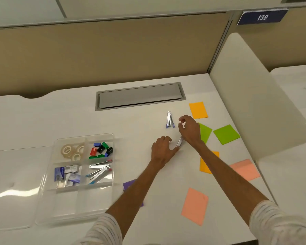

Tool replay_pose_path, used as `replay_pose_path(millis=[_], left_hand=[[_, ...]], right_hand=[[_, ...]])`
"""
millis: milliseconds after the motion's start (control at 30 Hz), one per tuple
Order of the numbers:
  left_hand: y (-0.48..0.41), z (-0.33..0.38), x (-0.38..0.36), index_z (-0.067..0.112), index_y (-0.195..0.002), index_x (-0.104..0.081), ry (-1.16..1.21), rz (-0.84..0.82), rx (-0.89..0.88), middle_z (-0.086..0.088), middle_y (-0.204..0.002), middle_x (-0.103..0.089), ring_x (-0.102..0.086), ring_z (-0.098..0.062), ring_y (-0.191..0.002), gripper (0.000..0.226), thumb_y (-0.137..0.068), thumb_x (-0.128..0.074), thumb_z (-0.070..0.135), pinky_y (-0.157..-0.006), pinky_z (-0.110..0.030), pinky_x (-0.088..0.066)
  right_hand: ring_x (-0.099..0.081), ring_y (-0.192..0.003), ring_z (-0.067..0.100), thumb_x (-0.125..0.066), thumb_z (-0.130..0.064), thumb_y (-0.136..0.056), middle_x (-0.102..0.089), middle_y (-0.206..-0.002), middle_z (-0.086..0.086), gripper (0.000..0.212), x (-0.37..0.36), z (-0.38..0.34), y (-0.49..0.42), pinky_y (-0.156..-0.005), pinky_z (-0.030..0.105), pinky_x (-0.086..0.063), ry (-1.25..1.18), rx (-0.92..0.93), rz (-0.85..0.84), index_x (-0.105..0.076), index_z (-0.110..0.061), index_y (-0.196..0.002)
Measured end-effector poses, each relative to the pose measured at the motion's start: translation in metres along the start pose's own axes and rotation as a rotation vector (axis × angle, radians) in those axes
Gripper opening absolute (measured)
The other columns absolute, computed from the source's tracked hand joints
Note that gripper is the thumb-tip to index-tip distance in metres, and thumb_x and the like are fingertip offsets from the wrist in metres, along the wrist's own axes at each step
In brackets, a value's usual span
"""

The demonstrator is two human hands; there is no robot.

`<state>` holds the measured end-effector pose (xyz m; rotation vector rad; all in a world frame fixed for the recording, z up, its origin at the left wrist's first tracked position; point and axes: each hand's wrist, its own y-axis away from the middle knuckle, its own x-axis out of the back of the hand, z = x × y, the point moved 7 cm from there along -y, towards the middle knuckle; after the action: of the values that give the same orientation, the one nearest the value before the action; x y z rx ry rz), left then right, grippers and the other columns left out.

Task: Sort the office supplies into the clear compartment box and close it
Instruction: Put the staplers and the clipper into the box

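Note:
The clear compartment box lies open at the left, holding tape rolls, coloured sharpeners, staple boxes and several staplers. A small silver stapler lies slanted between my hands; my left hand has curled fingers and its thumb is against the stapler's near end. My right hand hovers just above it, thumb and forefinger apart, next to a silver and purple stapler lying on the desk. Sticky notes lie around: orange, green, pink.
A grey cable hatch sits in the desk behind the hands. The clear lid lies flat left of the box. A purple note shows partly under my left forearm. A white divider panel bounds the desk on the right.

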<state>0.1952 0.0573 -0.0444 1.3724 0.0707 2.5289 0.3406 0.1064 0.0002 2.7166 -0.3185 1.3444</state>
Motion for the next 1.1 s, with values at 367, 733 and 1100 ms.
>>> replay_pose_path(millis=[367, 733, 1100], left_hand=[[-0.021, 0.004, -0.025, 0.02, -0.108, -0.07, 0.027, -0.042, 0.048, -0.001, -0.103, -0.064, -0.055, -0.022, -0.101, 0.026, -0.089, -0.061, 0.036, -0.08, -0.038, -0.051], [0.007, -0.042, 0.009, 0.016, -0.092, -0.069, -0.073, -0.014, 0.067, -0.002, -0.09, -0.064, -0.056, -0.022, -0.09, 0.02, -0.09, -0.054, 0.029, -0.072, -0.037, -0.049], [0.053, -0.072, 0.072, 0.012, -0.098, -0.068, -0.031, 0.122, 0.052, -0.004, -0.095, -0.063, -0.057, -0.022, -0.094, 0.023, -0.097, -0.053, 0.03, -0.076, -0.036, -0.048]], right_hand=[[-0.061, -0.11, 0.025, -0.068, -0.053, -0.082, -0.064, -0.121, 0.006, 0.06, -0.047, 0.0, -0.056, -0.093, 0.039, -0.049, 0.057, -0.112, -0.247, -0.054, -0.012, -0.124], [-0.066, -0.095, 0.031, -0.069, -0.023, -0.075, -0.072, -0.099, 0.012, 0.027, -0.052, -0.006, -0.04, -0.079, 0.035, -0.052, 0.101, -0.234, -0.284, -0.07, -0.007, -0.097], [-0.066, -0.091, 0.032, -0.064, -0.017, -0.08, -0.073, -0.093, 0.012, 0.018, -0.029, -0.023, 0.027, -0.079, 0.035, -0.049, -0.086, -0.215, -0.193, -0.072, -0.006, -0.091]])
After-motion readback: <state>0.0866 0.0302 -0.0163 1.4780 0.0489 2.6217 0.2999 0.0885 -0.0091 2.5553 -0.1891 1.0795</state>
